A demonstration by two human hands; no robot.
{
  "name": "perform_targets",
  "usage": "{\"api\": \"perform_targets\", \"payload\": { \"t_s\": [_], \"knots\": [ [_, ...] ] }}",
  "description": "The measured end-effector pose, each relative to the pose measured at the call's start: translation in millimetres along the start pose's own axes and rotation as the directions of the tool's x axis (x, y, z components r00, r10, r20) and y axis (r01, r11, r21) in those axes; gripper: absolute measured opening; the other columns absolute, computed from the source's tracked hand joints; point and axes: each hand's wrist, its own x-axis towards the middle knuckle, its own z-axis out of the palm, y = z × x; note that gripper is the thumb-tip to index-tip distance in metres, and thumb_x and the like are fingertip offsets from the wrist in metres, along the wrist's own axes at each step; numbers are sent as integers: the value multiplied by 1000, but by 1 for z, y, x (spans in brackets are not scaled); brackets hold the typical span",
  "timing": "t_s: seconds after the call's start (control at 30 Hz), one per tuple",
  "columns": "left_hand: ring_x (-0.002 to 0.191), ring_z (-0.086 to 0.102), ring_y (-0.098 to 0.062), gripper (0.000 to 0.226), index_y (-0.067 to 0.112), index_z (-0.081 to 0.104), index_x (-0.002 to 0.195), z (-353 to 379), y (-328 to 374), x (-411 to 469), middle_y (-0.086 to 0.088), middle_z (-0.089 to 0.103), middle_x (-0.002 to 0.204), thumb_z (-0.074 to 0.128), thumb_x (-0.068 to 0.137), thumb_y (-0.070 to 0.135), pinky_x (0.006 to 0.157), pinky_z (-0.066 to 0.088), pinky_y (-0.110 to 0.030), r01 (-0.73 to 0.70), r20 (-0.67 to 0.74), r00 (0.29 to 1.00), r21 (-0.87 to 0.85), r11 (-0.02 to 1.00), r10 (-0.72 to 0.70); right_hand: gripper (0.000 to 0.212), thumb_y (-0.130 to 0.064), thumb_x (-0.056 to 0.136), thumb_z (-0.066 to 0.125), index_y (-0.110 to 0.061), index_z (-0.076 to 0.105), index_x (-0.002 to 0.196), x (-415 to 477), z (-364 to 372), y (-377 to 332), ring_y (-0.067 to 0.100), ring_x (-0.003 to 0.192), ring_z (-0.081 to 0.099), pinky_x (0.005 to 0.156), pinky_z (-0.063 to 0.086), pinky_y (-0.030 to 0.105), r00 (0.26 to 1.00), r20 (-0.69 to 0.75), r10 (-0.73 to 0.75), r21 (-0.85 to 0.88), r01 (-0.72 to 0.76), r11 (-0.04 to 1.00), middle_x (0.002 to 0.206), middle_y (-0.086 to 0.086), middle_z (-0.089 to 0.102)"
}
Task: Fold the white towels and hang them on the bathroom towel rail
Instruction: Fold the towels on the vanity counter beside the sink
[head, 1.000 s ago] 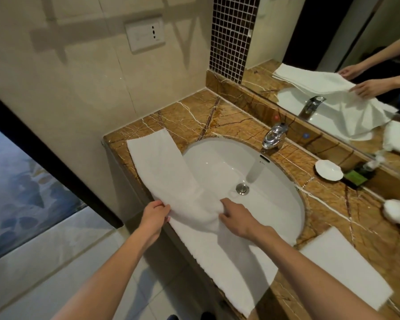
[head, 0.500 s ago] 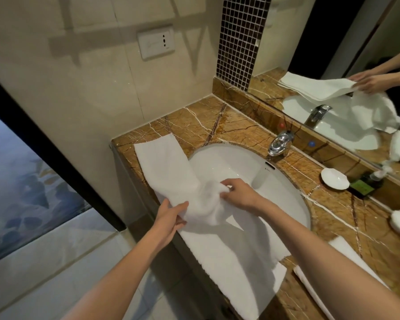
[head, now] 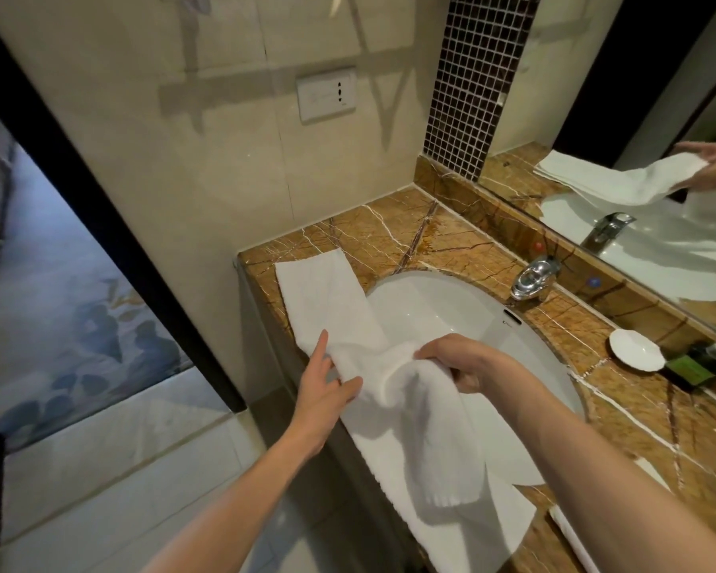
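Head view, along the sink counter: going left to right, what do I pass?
Left hand → right hand → faucet → white dish → dark green bottle. The white towel that both hands hold spans too widely to place.

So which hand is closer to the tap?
The right hand: it grips the towel over the sink, below the tap; the left hand holds the towel at the counter edge, farther off.
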Motion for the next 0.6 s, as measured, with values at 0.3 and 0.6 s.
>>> {"api": "perform_targets", "payload": {
  "t_s": [0.3, 0.6],
  "knots": [
    [125, 41, -5, 95, 41, 17, 148, 7, 0, -6, 21, 40, 136, 73, 80, 5, 97, 43, -41, -79, -17, 996, 142, 987, 82, 42, -9, 82, 67, 3, 58, 121, -6, -17, 23, 30, 89, 65, 85, 56, 42, 987, 148, 65, 218, -97, 971, 103, 20, 66],
    [125, 50, -26, 33, 22, 64, 114, 3, 11, -13, -7, 50, 140, 64, 87, 3, 100, 47, -45, 62, -91, 994, 114, 992, -51, 44, -3, 84, 63, -22, 58, 124, -31, -15, 52, 22, 93, 66, 85, 58, 36, 973, 27, -229, -29, 230, 973, 110, 10, 65]
  ]
}}
